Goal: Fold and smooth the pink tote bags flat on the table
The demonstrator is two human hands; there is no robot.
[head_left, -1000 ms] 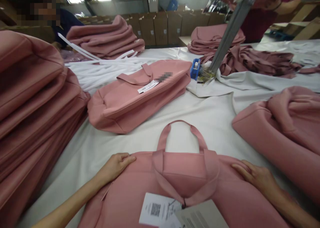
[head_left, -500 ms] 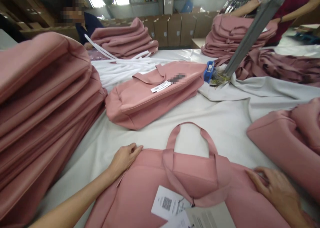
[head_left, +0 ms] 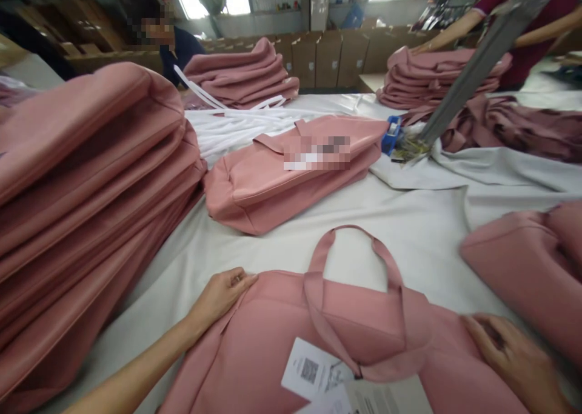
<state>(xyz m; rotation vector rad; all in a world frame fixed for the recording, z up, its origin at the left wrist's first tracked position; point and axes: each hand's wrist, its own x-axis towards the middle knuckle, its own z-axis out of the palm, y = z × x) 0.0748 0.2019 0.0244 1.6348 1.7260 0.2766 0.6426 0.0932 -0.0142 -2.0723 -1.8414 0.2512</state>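
A pink handbag lies on the white-covered table close to me, one handle loop standing up beyond its top edge. White and beige paper tags hang from the other handle over its front. At the bag's upper left corner, my left hand is closed, thumb and fingers pinching the edge. My right hand grips the upper right corner with fingers curled, their tips partly hidden. Beyond the near bag lies another pink bag with its own handles and a tag.
A tall stack of pink bags fills the left side. More folded pink bags lie at the right. A slanted metal post rises beside a blue object. Two people work across the table, with cardboard boxes behind.
The view has shifted slightly, so the table and bags sit a little further right. Both hands stay at the near bag's two upper corners.
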